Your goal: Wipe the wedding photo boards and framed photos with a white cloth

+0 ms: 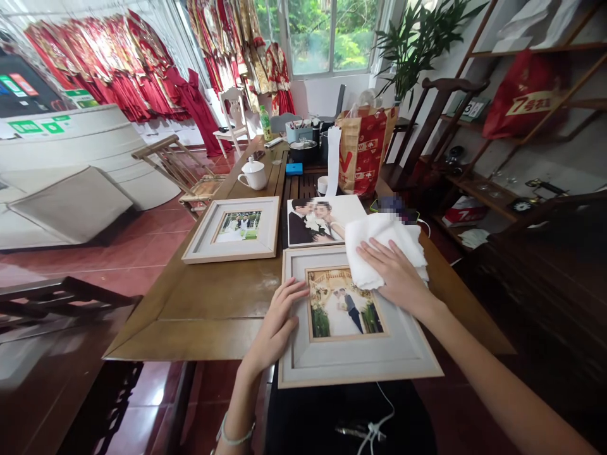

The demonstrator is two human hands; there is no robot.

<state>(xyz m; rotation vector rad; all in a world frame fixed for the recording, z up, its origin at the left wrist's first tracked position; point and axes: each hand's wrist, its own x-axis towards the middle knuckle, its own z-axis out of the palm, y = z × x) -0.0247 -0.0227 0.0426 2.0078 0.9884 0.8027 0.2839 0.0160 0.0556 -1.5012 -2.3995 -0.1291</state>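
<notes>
A light wooden picture frame (360, 371) with a wide pale mat and a wedding photo (345, 303) lies at the table's near edge. My left hand (279, 322) grips its left side, fingers bent over the rim. With fingers spread, my right hand (396, 272) presses a folded white cloth (379, 243) onto the frame's upper right corner and holds it there. Part of that corner is hidden under the cloth. Just behind is an unframed wedding photo panel (313, 221). A second framed photo (237, 226) rests to the left.
A lidded white cup (253, 174), a small white cup (324, 184) and a printed paper bag (365, 148) stand farther back on the wooden table (213, 303). A phone (396, 207) with a white cable lies behind the cloth. Dark wooden chairs flank the table.
</notes>
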